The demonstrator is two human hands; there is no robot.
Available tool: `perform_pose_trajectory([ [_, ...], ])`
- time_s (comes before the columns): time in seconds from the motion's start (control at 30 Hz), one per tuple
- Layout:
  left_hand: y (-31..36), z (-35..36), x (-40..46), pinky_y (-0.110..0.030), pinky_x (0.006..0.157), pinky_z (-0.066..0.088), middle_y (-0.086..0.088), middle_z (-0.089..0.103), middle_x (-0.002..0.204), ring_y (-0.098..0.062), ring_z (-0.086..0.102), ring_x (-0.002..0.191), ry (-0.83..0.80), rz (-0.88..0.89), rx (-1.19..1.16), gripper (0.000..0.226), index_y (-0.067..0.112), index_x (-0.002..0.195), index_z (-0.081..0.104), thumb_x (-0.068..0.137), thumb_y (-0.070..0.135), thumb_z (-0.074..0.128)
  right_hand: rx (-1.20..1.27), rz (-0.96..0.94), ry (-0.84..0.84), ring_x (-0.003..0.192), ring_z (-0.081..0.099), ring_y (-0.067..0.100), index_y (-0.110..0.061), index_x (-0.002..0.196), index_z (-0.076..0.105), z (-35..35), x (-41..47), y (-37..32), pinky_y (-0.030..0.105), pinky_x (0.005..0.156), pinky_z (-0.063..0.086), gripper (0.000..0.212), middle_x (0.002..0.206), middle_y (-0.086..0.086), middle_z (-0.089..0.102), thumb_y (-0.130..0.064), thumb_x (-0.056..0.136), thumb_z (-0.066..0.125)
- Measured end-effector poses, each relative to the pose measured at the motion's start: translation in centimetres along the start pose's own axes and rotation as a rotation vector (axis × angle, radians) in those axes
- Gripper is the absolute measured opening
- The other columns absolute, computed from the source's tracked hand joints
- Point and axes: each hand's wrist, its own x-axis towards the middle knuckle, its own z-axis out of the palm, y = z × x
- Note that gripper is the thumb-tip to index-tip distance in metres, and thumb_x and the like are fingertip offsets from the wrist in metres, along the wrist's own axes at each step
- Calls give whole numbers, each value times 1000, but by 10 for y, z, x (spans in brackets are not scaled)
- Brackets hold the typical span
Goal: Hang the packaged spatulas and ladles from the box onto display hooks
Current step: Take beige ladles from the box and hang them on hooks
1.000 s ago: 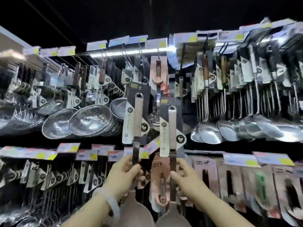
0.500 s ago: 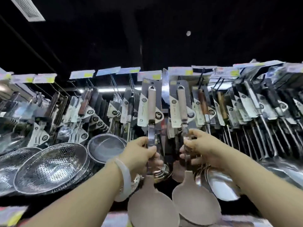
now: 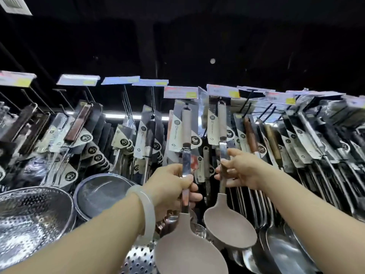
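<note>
I hold two packaged ladles upright in front of the top row of display hooks. My left hand [image 3: 170, 187] grips the steel shaft of the left ladle [image 3: 186, 133], which has a beige handle, a dark backing card and a beige bowl [image 3: 189, 252] below. My right hand [image 3: 240, 171] grips the shaft of the right ladle [image 3: 222, 123], its bowl [image 3: 229, 226] hanging under my fingers. Both card tops reach up just under the price tags [image 3: 180, 91] at the hook ends. Whether the cards sit on hooks is hidden.
Packaged utensils crowd the hooks on both sides: wooden-handled ones [image 3: 78, 125] at left, steel ladles [image 3: 308, 147] at right. Perforated colanders [image 3: 33, 216] and a mesh strainer [image 3: 102, 190] hang lower left. A white bangle [image 3: 145, 210] circles my left wrist. The ceiling above is dark.
Both hands have raised the ladles from the lower shelf level up to the top hook row, and the view has tilted upward. In the last half second they rose only slightly.
</note>
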Motion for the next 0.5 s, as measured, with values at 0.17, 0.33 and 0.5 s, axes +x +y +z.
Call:
perform_pose_trajectory([
  [0.17, -2, 1, 6, -29, 58, 55, -5, 55, 69, -16, 62, 55, -17, 11, 3, 15, 10, 108, 54, 97, 8, 44, 25, -11, 18, 69, 62, 24, -24, 89, 49, 3, 4, 12, 44, 71, 52, 23, 74, 9, 58, -6, 98, 39],
  [0.33, -5, 13, 12, -29, 57, 54, -6, 54, 70, -21, 59, 61, -47, 15, -9, 13, 9, 103, 55, 97, 6, 44, -19, 13, 5, 61, 64, 19, -20, 105, 48, -7, 4, 14, 29, 52, 54, 16, 70, 7, 60, -8, 98, 40],
  [0.5, -8, 25, 17, -31, 64, 53, -7, 52, 69, -23, 57, 61, -67, 11, -33, 21, 2, 115, 52, 97, 6, 44, -94, 74, -10, 66, 63, 19, -21, 125, 46, -16, 11, 24, 29, 53, 53, 30, 76, 7, 60, -9, 98, 39],
])
